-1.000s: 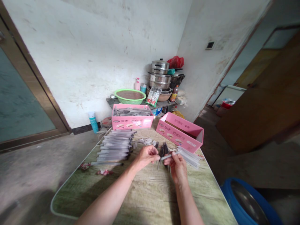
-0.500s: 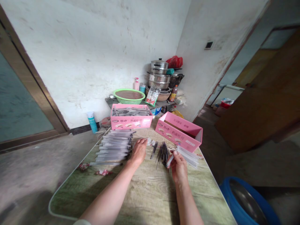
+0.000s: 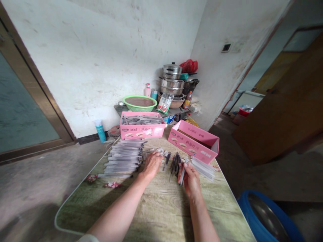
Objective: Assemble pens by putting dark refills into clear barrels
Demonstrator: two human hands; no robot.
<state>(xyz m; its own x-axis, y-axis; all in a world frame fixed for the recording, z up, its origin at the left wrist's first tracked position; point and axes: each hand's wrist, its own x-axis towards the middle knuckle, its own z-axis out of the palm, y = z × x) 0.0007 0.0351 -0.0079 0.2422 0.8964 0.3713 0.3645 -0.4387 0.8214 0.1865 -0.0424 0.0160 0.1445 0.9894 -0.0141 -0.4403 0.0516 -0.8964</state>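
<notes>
Right hand (image 3: 192, 178), just right of the dark refills (image 3: 175, 164): fingers pinch a pen tube (image 3: 182, 174) between them. Left hand (image 3: 151, 165), left of the refills: fingers reach small white pieces (image 3: 158, 150); their grip cannot be told.

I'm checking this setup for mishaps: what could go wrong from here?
The right hand holds a tube close to the dark rods and might knock them askew. The left hand, at the small white pieces, could scatter some. The dark-ended tubes lie near the left edge of the table and could be nudged off.
</notes>
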